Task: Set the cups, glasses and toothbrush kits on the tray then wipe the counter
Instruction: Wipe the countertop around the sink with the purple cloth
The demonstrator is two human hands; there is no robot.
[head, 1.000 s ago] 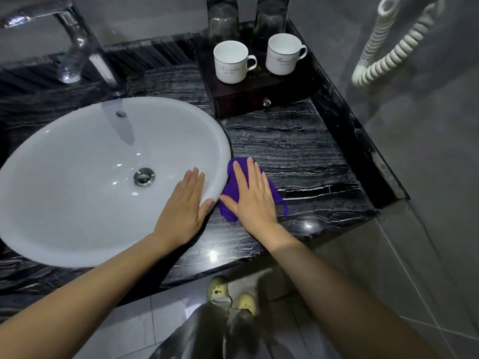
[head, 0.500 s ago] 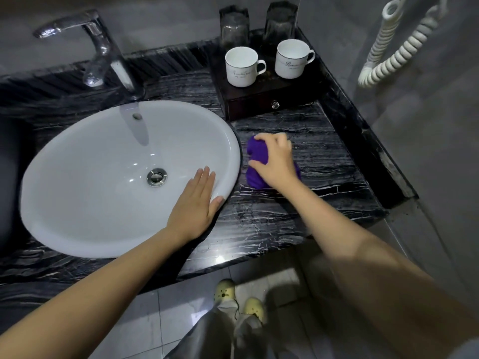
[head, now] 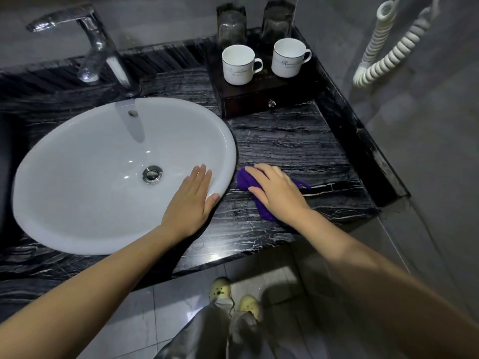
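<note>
Right hand lay closed over the purple cloth, pressing it flat to wipe the worktop — left hand, open, braced on the basin rim — cups already on the tray.

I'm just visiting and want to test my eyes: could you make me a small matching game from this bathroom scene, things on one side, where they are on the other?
Things:
1. purple cloth
2. left hand
3. two white cups
4. faucet

Places:
A. behind the sink
B. on the dark tray
C. under the right hand, on the counter
D. resting on the sink's rim

Pairs: 1-C, 2-D, 3-B, 4-A
</note>
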